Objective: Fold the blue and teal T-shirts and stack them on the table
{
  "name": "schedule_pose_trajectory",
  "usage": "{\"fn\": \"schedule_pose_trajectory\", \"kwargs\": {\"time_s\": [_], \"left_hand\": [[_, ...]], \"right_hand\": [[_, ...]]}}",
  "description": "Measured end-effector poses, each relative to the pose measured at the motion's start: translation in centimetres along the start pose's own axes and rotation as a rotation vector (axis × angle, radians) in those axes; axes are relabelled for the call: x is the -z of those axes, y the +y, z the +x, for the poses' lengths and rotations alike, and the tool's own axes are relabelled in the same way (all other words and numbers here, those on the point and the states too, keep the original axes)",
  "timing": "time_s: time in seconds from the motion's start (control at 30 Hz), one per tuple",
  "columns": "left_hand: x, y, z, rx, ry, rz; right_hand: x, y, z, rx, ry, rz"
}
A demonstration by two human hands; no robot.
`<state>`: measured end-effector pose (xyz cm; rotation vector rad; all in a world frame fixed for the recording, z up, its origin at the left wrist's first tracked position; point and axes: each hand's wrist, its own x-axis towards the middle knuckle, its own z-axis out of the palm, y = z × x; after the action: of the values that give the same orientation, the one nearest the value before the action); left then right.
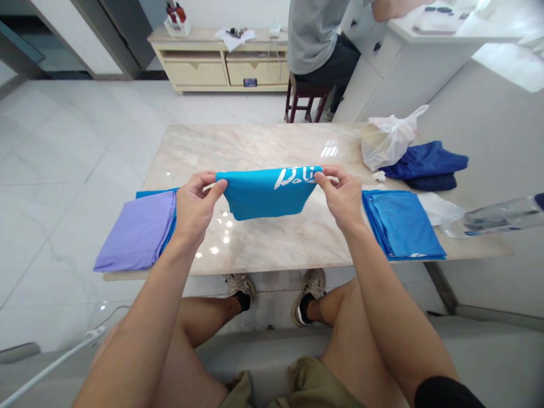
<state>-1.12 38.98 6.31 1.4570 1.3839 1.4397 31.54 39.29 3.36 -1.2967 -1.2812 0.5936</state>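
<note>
A folded bright blue cloth [267,195] with white lettering near its upper right corner hangs over the middle of the marble-look table. My left hand [199,201] pinches its upper left corner between thumb and fingers. At the upper right corner my right hand [342,192] grips it the same way, beside the lettering. Left of my left hand lies a folded purple cloth [134,232], with blue fabric showing underneath. A folded blue cloth [402,224] rests to the right of my right forearm.
On the table's [255,141] right side are a tied white plastic bag [389,139], dark blue fabric [429,161], a crumpled tissue [440,208] and a clear bottle [497,218] lying down. Beyond the table a person [318,37] sits on a stool [308,93] near a low cabinet [195,71].
</note>
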Motion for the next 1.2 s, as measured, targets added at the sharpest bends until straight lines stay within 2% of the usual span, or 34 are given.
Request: {"fn": "schedule_pose_trajectory", "kwargs": {"time_s": [0.1,0.3,0.5,0.73,0.8,0.87,0.97,1.07,1.13,1.2], "left_hand": [[0.0,0.1,-0.2,-0.07,-0.023,0.038],[0.0,0.5,-1.1,-0.068,-0.088,0.008],[-0.4,-0.8,-1.3,-0.104,0.049,0.037],[-1.8,-1.8,-2.5,-0.188,0.23,0.182],[-2.0,-2.2,-2.7,-0.141,0.24,0.211],[-2.0,-2.9,-2.9,-0.048,0.194,0.261],[-2.1,-4.9,-3.1,0.167,0.049,0.4],[-2.3,-7.3,-3.0,0.365,-0.1,0.55],[-2.3,-8.6,-2.8,0.431,-0.175,0.627],[-2.1,-9.3,-2.4,0.419,-0.217,0.694]], "right_hand": [[-0.3,-0.4,-0.1,0.1,-0.002,-0.039],[-0.9,-0.2,-0.3,0.128,-0.008,0.026],[-2.0,0.3,-1.1,0.16,0.05,-0.056],[-3.7,-0.1,-2.6,0.158,0.085,-0.185],[-3.8,-0.1,-2.8,0.155,0.07,-0.218],[-3.9,0.4,-3.0,0.122,0.03,-0.255],[-4.1,2.2,-3.3,0.016,-0.072,-0.336],[-4.7,5.1,-3.9,-0.157,-0.205,-0.432],[-5.2,6.8,-4.3,-0.255,-0.264,-0.479],[-5.6,7.7,-4.6,-0.278,-0.284,-0.511]]}}
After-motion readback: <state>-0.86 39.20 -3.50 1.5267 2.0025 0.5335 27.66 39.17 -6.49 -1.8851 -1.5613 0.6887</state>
